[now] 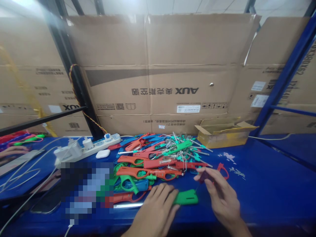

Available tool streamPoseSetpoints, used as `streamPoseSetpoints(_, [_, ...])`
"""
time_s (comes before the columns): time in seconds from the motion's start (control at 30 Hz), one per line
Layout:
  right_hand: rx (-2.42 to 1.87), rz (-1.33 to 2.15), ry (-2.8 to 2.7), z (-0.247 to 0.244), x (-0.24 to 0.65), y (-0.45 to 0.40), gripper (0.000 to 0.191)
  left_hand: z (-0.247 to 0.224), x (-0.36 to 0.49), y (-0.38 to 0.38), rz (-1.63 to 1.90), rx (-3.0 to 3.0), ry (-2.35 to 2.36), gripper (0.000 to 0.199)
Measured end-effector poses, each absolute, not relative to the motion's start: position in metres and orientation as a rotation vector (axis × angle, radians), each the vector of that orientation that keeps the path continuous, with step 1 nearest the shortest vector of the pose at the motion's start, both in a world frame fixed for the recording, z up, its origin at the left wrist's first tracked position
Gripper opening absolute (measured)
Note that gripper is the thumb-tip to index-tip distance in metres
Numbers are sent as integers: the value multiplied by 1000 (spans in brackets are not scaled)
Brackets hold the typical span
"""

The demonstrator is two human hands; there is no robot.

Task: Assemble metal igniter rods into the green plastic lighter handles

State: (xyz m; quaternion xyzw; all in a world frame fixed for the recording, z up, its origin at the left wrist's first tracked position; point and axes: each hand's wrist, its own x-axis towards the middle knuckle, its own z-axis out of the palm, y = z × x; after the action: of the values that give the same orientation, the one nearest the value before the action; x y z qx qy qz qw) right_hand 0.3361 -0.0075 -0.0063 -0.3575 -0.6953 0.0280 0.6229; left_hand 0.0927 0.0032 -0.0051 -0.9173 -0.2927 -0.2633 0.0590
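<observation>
My left hand (158, 205) presses down over a green long-nosed lighter (189, 197) lying on the blue tabletop. Its handle end sticks out to the right of my fingers, and a metal tube (129, 204) shows on their left. Between thumb and fingertips, my right hand (221, 194) pinches a small dark red thing (204, 176), mostly hidden. A thin tip seems to run down from it toward the green handle. Just behind the right hand lies a red looped plastic piece (223, 171). Beyond both hands spreads a pile of lighter shells and parts (148, 171) in orange, red, green and blue.
An open yellow-taped cardboard box (223, 140) stands at the back right. Small whitish pieces (228, 157) lie before it. A power strip (93, 146), a white earbud case (103, 154), cables and a phone (48, 199) are on the left. Another person's hand (13, 153) shows far left.
</observation>
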Motion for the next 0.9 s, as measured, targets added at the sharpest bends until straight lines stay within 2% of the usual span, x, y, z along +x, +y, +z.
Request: streamPoseSetpoints(0.9, [-772,132,-1480,-13,336,-5,44,-7,93,3,-764,-2794,-909,31])
